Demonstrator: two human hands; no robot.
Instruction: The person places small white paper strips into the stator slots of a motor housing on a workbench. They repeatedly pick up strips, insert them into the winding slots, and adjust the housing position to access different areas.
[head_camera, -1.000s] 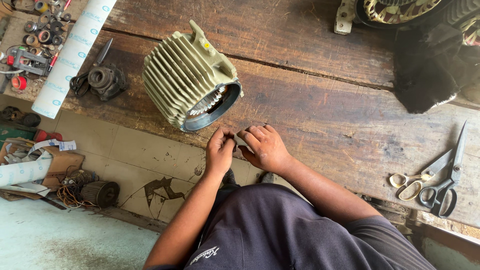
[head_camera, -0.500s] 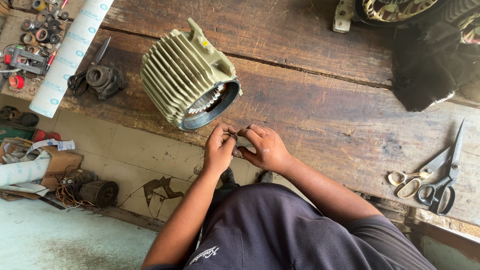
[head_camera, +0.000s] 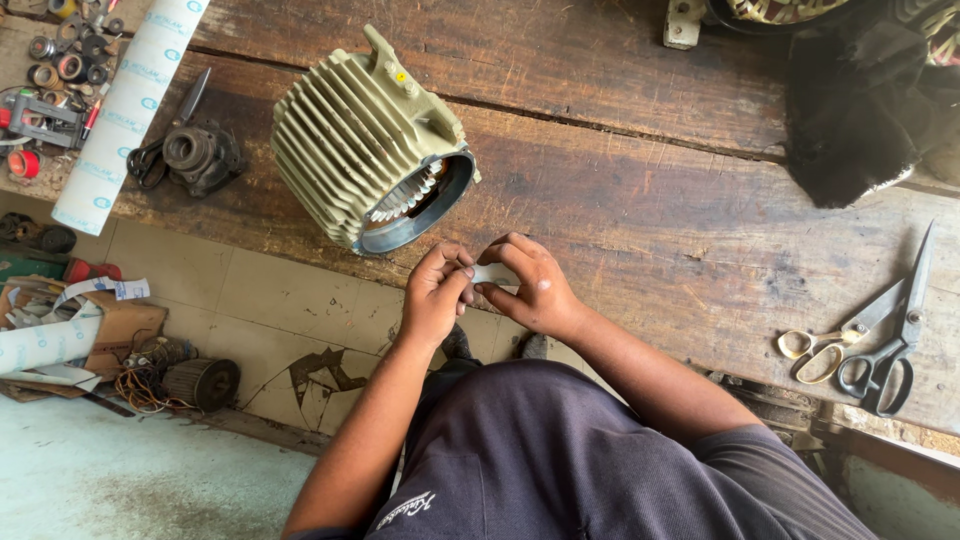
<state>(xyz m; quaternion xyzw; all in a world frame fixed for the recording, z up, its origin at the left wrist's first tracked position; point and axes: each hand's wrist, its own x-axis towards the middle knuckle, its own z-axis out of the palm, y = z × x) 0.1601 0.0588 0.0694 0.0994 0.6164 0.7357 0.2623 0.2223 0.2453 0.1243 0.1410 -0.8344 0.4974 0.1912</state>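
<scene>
A small pale strip (head_camera: 494, 274), thin and flat like paper, sits pinched between both hands just over the near edge of the rough, scarred wooden bench (head_camera: 640, 210). The left hand (head_camera: 434, 292) curls its fingertips together on the strip's left end; the right hand (head_camera: 530, 285) grips the other end between thumb and bent fingers. Just beyond them lies a ribbed, pale green metal motor housing (head_camera: 362, 140), on its side, its round open end with copper windings facing the hands. Two pairs of scissors (head_camera: 868, 340) lie well apart to the right.

Bench bare btwn motor housing (head_camera: 365, 140) & scissors (head_camera: 880, 345).
</scene>
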